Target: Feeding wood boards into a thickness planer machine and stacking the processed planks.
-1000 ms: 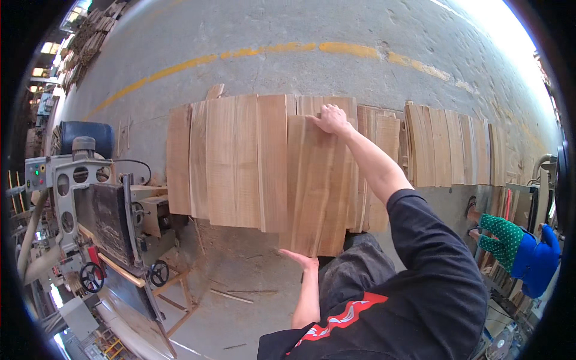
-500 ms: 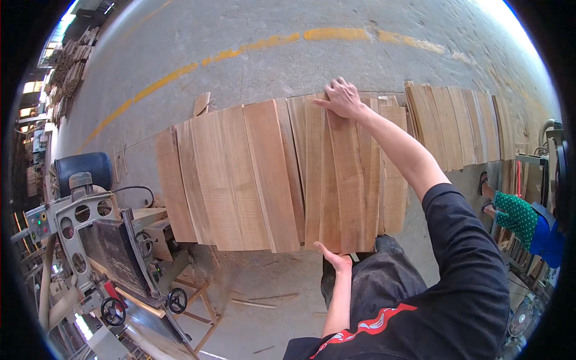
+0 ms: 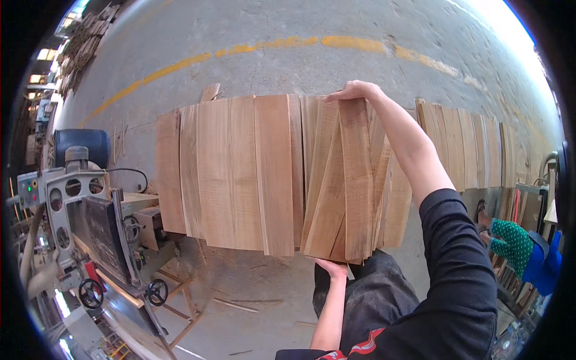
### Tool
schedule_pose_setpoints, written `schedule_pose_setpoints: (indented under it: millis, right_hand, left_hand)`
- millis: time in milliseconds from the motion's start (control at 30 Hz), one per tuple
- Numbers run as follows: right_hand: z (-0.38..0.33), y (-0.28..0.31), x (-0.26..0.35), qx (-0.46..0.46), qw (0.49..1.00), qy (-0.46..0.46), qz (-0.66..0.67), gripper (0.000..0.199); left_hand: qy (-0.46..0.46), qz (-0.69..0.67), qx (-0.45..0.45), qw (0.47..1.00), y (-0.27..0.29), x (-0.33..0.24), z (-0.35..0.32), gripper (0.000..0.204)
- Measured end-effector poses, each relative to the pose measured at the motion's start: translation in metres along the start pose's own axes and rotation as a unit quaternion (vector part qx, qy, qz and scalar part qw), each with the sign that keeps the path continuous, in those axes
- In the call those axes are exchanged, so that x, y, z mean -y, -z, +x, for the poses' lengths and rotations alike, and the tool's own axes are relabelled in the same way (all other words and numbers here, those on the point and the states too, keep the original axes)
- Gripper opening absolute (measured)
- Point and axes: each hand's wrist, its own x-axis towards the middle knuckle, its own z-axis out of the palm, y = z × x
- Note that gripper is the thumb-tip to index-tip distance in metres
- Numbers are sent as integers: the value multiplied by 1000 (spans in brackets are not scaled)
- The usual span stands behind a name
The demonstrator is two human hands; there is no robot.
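We have our two hands at opposite ends of a loose bundle of boards, in the right half of the long row of boards [image 3: 231, 174]. What carries the row is hidden beneath it, so we go by the row's own edges. Our right hand [image 3: 354, 91] is at the far edge, bent over the far end of the narrow board [image 3: 359, 180], with the thumb side toward the left; the board hides some of its fingers, and we cannot tell how tightly they close. Our left hand [image 3: 331, 268] is at the near edge, right against the near ends of the bundle from below; its fingers are partly covered, so we cannot tell whether they grip.

The narrow board lies on top, nearly straight from far edge to near edge. Just left of it, the slanted board [image 3: 326, 216] leans, its near end further left than its far end. More boards show at odd angles to the right.

Beyond the row's right end we see a second group of boards [image 3: 459, 147] on the grey floor [image 3: 270, 69]. A yellow line [image 3: 354, 43] runs past the far edge. Off the left end stands a machine with black handwheels [image 3: 91, 293]; at far right is a co-worker in blue and dotted green [image 3: 536, 264].
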Motion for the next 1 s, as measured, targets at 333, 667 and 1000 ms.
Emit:
schedule_pose_setpoints:
  millis: [333,667,1000]
  right_hand:
    - [-38,-32,-14,-3,1000,-8,-20,126]
    - [-83,-79,-13,-49,998,28,-4,124]
    - [-145,-148,4,-50,999,-4,-6,118]
  left_hand:
    - [8,-24,66,997,48,-4,-2,93]
    - [-40,42,52,997,89,-23,-28,91]
    - [49,41,-16,998,197,-25,-52,93]
